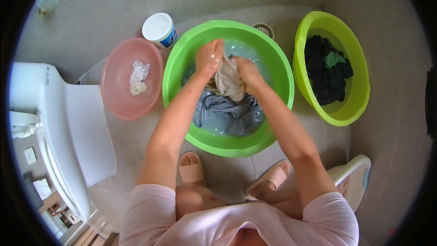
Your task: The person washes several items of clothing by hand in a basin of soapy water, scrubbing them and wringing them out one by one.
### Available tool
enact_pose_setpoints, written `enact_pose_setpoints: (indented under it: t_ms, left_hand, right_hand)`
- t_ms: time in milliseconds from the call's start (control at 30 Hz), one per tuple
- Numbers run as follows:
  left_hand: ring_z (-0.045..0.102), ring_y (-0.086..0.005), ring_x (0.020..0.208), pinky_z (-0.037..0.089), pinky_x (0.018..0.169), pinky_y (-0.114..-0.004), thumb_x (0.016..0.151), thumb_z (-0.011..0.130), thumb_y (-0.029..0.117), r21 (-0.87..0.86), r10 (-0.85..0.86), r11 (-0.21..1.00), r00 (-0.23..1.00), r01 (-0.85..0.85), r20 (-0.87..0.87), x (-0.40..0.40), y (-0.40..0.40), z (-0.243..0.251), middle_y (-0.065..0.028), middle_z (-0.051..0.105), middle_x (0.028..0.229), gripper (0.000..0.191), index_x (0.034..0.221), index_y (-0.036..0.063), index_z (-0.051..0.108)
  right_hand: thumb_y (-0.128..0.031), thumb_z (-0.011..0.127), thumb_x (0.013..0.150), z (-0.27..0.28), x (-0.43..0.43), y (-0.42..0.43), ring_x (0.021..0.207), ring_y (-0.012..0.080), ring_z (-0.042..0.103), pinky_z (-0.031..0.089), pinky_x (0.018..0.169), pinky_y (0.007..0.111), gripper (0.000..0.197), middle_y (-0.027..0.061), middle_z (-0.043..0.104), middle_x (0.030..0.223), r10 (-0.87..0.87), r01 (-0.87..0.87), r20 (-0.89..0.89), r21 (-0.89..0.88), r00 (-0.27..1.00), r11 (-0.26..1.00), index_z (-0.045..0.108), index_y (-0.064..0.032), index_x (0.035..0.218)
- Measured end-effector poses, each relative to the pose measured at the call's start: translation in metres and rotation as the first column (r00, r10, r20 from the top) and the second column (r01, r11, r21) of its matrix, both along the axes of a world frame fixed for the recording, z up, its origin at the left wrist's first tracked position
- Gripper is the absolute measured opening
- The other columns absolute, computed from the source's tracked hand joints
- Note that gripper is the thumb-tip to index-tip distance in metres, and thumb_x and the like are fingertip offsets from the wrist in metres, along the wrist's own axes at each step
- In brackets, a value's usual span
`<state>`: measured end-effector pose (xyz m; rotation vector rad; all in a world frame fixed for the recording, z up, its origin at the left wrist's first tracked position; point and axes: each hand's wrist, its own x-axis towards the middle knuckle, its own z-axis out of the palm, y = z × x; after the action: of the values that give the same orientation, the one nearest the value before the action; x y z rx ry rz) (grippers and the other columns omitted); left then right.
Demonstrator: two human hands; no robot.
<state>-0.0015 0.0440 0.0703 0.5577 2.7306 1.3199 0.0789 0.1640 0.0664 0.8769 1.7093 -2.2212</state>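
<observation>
A wet beige cloth [228, 78] is stretched between my two hands above the cloudy water of a large green basin [228, 151]. My left hand [209, 58] is closed around its upper end, with the fingers wet. Gripping the other side of the cloth is my right hand [248, 71], slightly blurred and lower. Beneath the cloth, grey-blue garments [232, 109] lie partly sunk in the water. The beige cloth and my right hand hide part of the basin's middle.
A pink basin [112, 99] holds a white cloth [138, 78]. Behind it stands a lidded white tub [158, 27]. At right, a yellow-green basin [363, 89] holds dark clothes [326, 71] in water. A floor drain [264, 29] and white toilet [58, 136] are nearby.
</observation>
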Motion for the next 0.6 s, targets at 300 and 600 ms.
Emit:
enact_pose_setpoints:
  t_ms: [300, 600]
  left_hand:
    - [0.049, -0.0392, 0.105, 0.036, 0.092, -0.045, 0.081, 0.052, 0.032, -0.482, -0.270, 0.828, 0.957, 0.286, 0.105, 0.043, -0.031, -0.063, -0.0227, 0.054, 0.113, 0.040, 0.110, 0.0051, 0.057]
    - [0.038, -0.0349, 0.108, 0.029, 0.093, -0.045, 0.069, 0.057, 0.016, 0.137, -0.054, 0.988, 0.992, 0.069, -0.110, 0.098, 0.027, 0.014, -0.0155, 0.046, 0.116, 0.018, 0.084, 0.0079, 0.062]
  right_hand:
    - [-0.020, 0.059, 0.075, -0.049, 0.016, 0.019, 0.117, 0.0369, 0.043, 0.037, 0.096, 0.040, 0.055, 0.0155, 0.045, 0.129, 0.555, -0.218, 0.129, 0.971, 0.822, 0.096, 0.045, -0.0116, 0.127]
    - [-0.038, 0.051, 0.088, -0.017, -0.004, 0.026, 0.070, 0.0217, 0.058, 0.048, 0.065, 0.033, 0.035, 0.0064, 0.061, 0.087, -0.169, 0.175, 0.073, -0.650, 0.983, 0.739, 0.056, -0.0051, 0.101]
